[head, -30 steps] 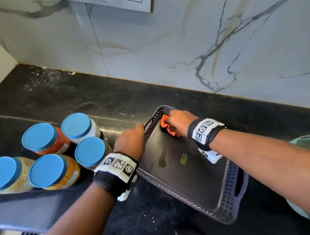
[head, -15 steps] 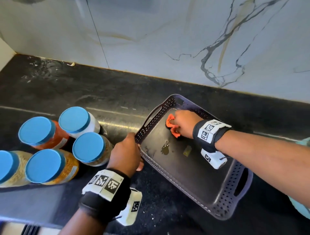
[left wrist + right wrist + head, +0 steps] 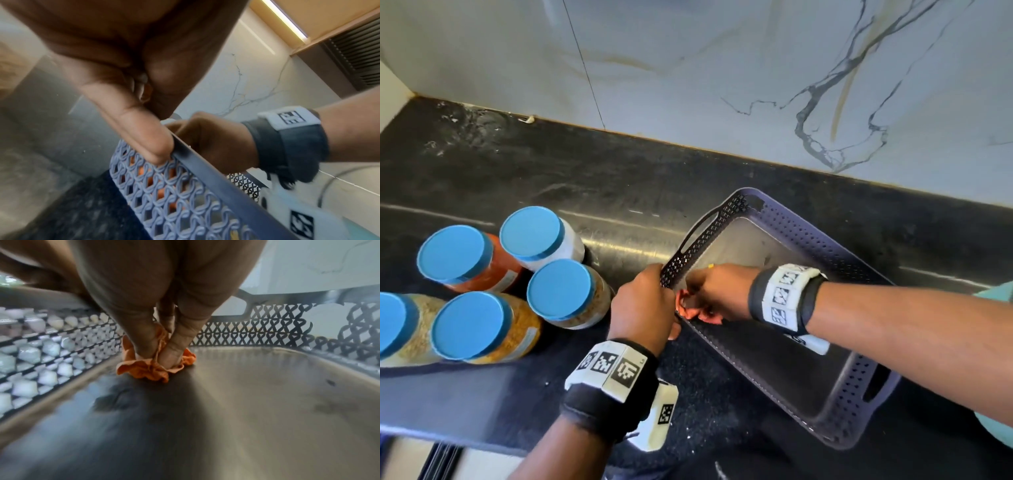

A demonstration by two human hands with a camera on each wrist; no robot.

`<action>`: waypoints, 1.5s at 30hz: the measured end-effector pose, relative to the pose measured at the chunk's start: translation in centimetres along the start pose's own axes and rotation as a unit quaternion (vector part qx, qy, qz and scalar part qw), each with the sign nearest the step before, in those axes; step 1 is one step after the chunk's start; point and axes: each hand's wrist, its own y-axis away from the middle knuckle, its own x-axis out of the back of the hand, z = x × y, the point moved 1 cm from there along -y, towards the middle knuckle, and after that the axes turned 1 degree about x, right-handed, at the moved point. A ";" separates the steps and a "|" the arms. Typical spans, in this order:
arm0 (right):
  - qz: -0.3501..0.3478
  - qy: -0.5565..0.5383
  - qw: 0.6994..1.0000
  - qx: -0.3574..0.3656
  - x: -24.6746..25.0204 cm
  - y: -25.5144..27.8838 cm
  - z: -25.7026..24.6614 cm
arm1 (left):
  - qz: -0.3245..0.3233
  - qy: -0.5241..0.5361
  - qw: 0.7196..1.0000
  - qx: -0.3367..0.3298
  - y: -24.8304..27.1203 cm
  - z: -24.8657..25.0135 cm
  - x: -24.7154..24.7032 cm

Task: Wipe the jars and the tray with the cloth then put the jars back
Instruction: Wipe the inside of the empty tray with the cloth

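Observation:
A dark purple tray (image 3: 859,387) with perforated walls lies on the black counter, its left end tilted up. My left hand (image 3: 650,301) grips the tray's left wall (image 3: 185,191), thumb on the outside. My right hand (image 3: 717,291) pinches a small orange cloth (image 3: 697,313) and presses it on the tray floor (image 3: 257,402) near the left wall; the bunched cloth (image 3: 152,368) shows under the fingers (image 3: 172,353). Several blue-lidded jars (image 3: 560,291) stand in a cluster left of the tray.
A marble-patterned wall (image 3: 722,85) runs along the back of the black counter (image 3: 585,178). A pale teal object (image 3: 996,301) shows at the right edge. The counter's front edge (image 3: 465,435) is at the lower left.
My right hand has drawn the cloth from the tray's far left corner toward the near left side. My left hand has shifted its hold along the left wall and the tray has tilted and turned.

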 end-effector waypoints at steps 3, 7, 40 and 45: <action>-0.099 0.141 0.985 0.023 -1.7 3.3 0.5 | 0.016 0.018 1.000 0.005 0.1 -0.3 -0.2; -0.163 0.252 0.953 0.051 -3.1 7.0 1.6 | -0.010 0.022 1.000 -0.010 0.1 -0.5 0.0; 0.040 0.154 0.984 0.075 -0.3 2.3 1.3 | -0.026 -0.031 0.998 -0.045 -0.6 -1.1 -0.2; -0.084 0.180 0.980 0.011 -2.9 9.2 2.1 | -0.015 -0.041 0.997 -0.062 -0.3 -1.0 -0.4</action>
